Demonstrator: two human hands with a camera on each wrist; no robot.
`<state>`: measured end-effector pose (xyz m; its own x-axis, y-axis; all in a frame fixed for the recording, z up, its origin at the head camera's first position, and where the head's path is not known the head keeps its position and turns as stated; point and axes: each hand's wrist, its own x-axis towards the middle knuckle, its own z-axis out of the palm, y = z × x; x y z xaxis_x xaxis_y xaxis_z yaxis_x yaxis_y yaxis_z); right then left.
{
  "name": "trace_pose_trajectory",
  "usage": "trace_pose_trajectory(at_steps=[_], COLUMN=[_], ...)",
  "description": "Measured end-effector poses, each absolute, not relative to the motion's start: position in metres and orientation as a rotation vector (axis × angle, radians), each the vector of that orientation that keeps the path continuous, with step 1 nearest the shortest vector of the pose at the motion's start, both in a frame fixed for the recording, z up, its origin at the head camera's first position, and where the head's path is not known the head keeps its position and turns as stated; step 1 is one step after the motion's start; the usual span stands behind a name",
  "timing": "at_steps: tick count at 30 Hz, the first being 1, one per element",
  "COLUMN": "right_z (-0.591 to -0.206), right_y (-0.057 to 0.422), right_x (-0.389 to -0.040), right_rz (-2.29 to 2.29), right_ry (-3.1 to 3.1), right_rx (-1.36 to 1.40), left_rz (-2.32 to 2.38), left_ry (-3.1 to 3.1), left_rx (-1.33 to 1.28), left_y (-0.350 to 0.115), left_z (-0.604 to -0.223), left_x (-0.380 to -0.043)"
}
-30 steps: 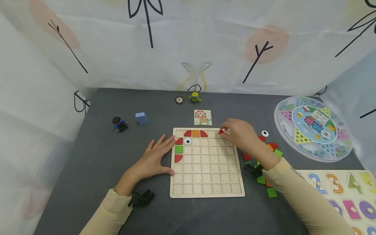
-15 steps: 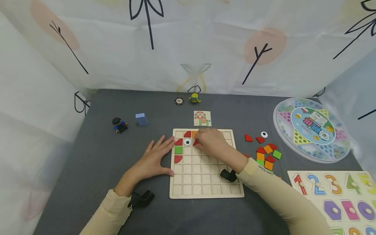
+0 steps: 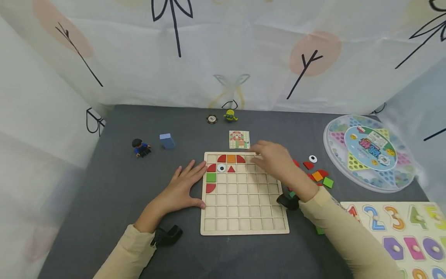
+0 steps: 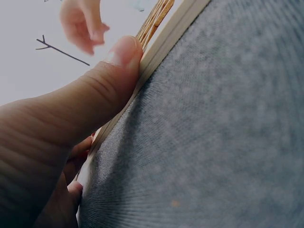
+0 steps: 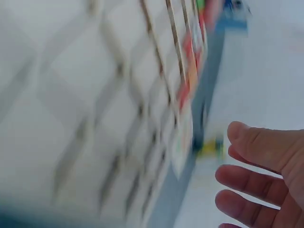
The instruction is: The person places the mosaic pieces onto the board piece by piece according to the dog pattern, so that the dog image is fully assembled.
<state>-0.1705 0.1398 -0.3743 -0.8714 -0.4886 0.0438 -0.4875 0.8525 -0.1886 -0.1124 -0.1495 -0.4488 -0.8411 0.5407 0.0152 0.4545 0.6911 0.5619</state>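
Note:
A wooden grid board (image 3: 245, 213) lies on the table with red quarter-round pieces, an orange square (image 3: 231, 159), a green square (image 3: 211, 177), an eye disc (image 3: 221, 167) and a red triangle (image 3: 231, 169) in its upper left cells. Along the board's left edge rests my left hand (image 3: 177, 190), fingers spread and thumb against the side; the thumb (image 4: 109, 80) shows closely in the left wrist view. Over the board's upper right is my right hand (image 3: 275, 161). Its fingers (image 5: 247, 180) are loosely extended with nothing between them in the right wrist view.
Loose red, orange and green pieces (image 3: 317, 176) lie right of the board, partly behind the right arm. A picture card (image 3: 239, 139) is just beyond the board. Farther right are a round game box (image 3: 373, 155) and a number puzzle (image 3: 379, 242). A toy figure (image 3: 141, 148) and blue block (image 3: 167, 141) stand left.
My right hand carried the red triangle left to the cell beside the eye disc, let go of it, and drew back to the right. My left hand stayed at the board's edge.

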Motion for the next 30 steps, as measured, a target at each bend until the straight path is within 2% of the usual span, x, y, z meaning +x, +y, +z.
trace_pose_trajectory(at_steps=[8,12,24,30], right_z=[-0.364,-0.371,-0.382,-0.381], right_y=[0.249,0.281,0.287,0.285], right_x=[-0.181,-0.181,-0.18,-0.181], right_rz=[-0.252,-0.248,-0.223,-0.243], right_ry=[3.014,2.922,2.877,2.896], right_rx=[-0.437,-0.267,-0.127,-0.153], left_rz=[0.854,0.858,0.849,0.846], left_ry=[2.75,2.75,2.755,2.753], left_rx=[0.804,0.798,0.811,0.812], left_y=[-0.152,-0.152,-0.151,-0.15], left_z=[-0.447,-0.447,-0.45,-0.45], left_x=[-0.111,-0.111,-0.111,-0.112])
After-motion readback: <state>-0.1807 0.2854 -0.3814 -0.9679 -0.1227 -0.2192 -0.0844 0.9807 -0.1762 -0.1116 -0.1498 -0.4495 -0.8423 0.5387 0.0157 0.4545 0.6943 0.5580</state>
